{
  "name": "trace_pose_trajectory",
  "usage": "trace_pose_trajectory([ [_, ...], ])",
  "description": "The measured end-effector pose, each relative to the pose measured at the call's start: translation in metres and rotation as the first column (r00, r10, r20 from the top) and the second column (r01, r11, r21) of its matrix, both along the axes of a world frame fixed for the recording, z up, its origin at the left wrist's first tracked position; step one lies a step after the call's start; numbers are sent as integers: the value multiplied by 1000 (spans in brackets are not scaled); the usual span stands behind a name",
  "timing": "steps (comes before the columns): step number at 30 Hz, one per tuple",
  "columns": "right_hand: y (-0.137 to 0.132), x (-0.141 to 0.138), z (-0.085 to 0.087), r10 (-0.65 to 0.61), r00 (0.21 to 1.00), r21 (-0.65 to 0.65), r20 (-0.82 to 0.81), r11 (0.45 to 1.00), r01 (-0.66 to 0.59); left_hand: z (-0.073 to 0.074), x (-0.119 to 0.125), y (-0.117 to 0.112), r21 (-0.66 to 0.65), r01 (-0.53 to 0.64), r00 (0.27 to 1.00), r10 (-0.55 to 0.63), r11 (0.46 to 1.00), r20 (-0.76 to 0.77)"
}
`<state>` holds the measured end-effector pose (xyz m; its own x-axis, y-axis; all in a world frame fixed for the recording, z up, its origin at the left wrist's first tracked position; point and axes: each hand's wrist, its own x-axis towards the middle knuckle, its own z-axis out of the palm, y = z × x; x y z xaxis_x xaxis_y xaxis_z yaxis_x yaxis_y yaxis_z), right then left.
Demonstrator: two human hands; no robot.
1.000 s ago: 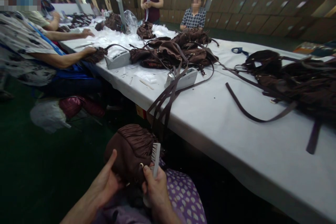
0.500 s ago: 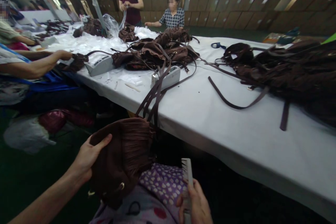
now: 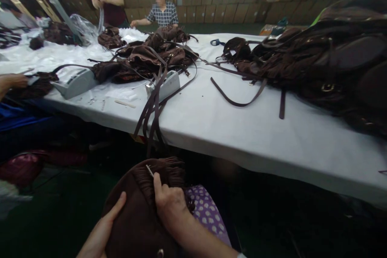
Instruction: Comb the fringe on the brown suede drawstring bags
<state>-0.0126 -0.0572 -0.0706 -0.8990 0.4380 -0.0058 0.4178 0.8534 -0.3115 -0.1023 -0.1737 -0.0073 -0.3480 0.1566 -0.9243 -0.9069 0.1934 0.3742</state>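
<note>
A dark brown pleated bag (image 3: pixel 139 213) lies on my lap, below the table's edge. My left hand (image 3: pixel 104 227) rests on its left side with thumb stretched out, holding it steady. My right hand (image 3: pixel 167 201) is closed on a thin pale comb (image 3: pixel 149 170), whose tip pokes out over the bag's pleated top. Only a sliver of the comb shows.
A long table with a white cover (image 3: pixel 242 129) carries piles of brown bags (image 3: pixel 317 64) and loose straps (image 3: pixel 154 109), plus two grey devices (image 3: pixel 165 86). A co-worker's arm (image 3: pixel 10 82) reaches in at left. Two people (image 3: pixel 163 8) work at the far end.
My right hand has brought the comb from beside my lap back up onto the bag's pleated top. The view has swung to the right along the table.
</note>
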Motion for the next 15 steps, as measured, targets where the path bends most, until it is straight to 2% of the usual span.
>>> trace_pose_trajectory([
  [3,3,-1,-28,-85,987,25,138,996,82,6,6,1,-49,9,997,-6,999,72],
  [6,14,-6,-46,-123,982,53,146,992,116,8,8,2,-92,31,997,-24,995,80],
  [11,22,-13,-52,-57,993,112,104,993,46,3,1,-2,-128,24,999,-18,992,42],
  [15,39,-8,-58,-40,988,78,147,997,29,-7,-6,-17,-175,29,997,-41,984,-63],
])
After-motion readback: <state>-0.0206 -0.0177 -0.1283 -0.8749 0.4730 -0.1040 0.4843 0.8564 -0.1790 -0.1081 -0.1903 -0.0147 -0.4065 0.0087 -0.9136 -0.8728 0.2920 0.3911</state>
